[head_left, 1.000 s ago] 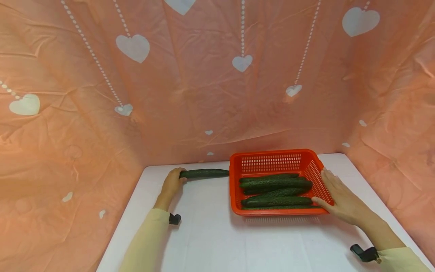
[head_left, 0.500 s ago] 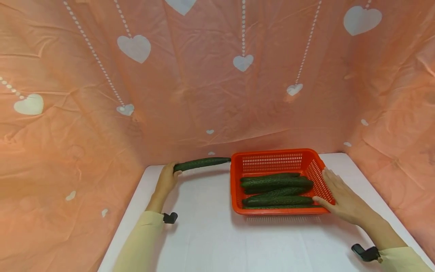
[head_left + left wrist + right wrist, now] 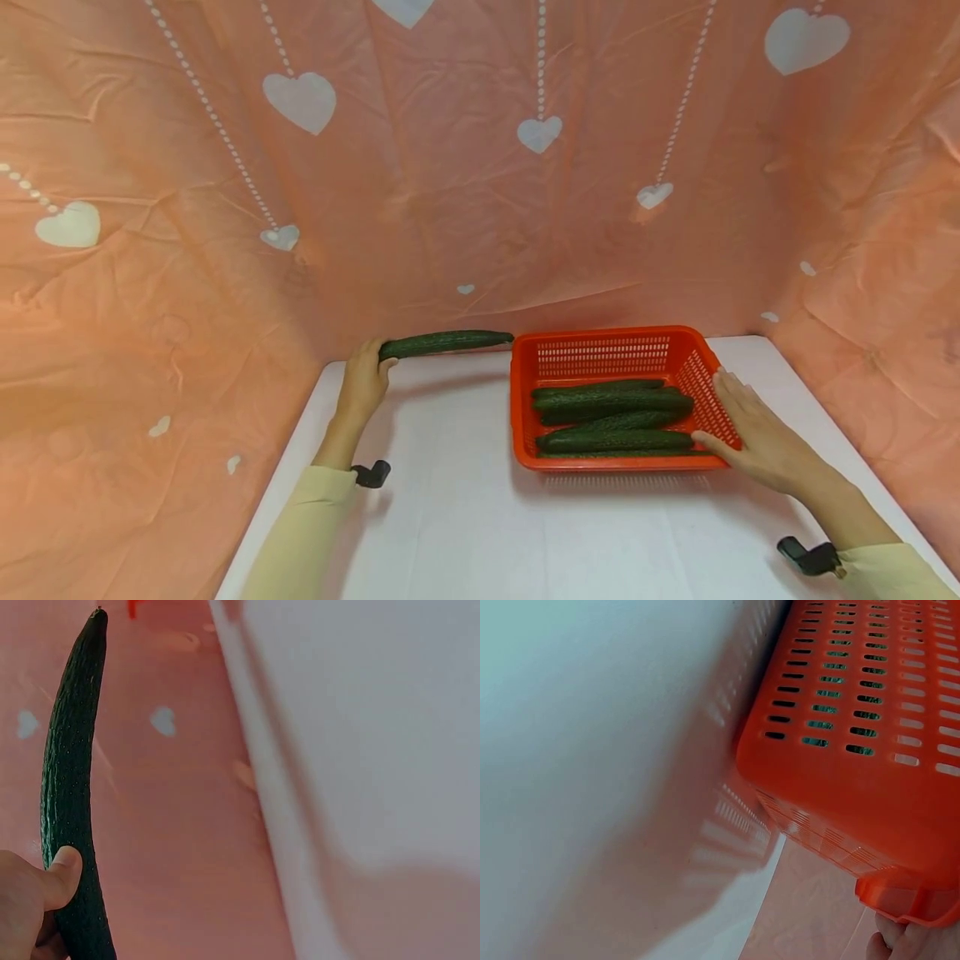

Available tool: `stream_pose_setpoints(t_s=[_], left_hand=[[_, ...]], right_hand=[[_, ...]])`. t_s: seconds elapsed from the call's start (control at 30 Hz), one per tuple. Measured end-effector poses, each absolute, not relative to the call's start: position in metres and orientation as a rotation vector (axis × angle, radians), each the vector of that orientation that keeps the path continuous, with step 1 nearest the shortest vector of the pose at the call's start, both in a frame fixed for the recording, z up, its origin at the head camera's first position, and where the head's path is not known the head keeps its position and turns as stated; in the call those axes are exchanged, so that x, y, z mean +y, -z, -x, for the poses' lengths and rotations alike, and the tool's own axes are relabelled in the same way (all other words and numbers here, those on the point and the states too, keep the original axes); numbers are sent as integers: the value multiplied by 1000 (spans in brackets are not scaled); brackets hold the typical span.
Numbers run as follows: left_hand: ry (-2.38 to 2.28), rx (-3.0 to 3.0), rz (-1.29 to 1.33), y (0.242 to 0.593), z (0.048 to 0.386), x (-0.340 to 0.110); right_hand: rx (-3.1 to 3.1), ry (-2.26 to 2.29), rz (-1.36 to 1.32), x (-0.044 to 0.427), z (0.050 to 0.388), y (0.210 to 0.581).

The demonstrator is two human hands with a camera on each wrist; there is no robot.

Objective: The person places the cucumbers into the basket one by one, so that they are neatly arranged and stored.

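My left hand (image 3: 363, 383) grips a long dark green cucumber (image 3: 446, 342) by its left end, above the back left of the table. The left wrist view shows the thumb across this cucumber (image 3: 71, 765), which curves slightly; its far end points away from the hand. In the head view that end appears beside the back left corner of the red plastic basket (image 3: 622, 464). Several cucumbers (image 3: 615, 404) lie lengthwise inside the basket. My right hand (image 3: 765, 442) rests at the basket's right side, fingers straight along the rim. Only some fingertips (image 3: 911, 941) show below the basket wall (image 3: 832, 776) in the right wrist view.
A white-covered table (image 3: 465, 533) bears the basket at its back right. Pink-orange cloth (image 3: 420, 208) printed with white hearts hangs behind and on both sides, close to the table's back edge. A small black device (image 3: 372, 474) sits on each wrist.
My left hand has raised the cucumber off the table, moving up and slightly left. The right hand and the basket stay in place. The head view has shifted a little.
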State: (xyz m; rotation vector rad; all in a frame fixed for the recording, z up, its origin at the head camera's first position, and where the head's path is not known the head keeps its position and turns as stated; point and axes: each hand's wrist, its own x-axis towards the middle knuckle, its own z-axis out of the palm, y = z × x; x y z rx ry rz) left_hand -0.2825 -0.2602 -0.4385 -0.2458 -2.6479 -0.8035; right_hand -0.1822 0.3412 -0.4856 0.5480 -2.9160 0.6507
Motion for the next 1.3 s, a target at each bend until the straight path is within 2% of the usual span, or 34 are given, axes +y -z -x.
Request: stream_pose_setpoints(t_s=[0.43, 1.0, 1.3], left_hand=[[882, -2633, 421, 416, 267, -205], [865, -2592, 751, 428, 263, -120], [820, -2667, 790, 425, 262, -80]], right_hand=[[-2943, -656, -531, 340, 182, 487], [-2931, -661, -531, 340, 182, 488], [-2856, -613, -588, 341, 183, 490]])
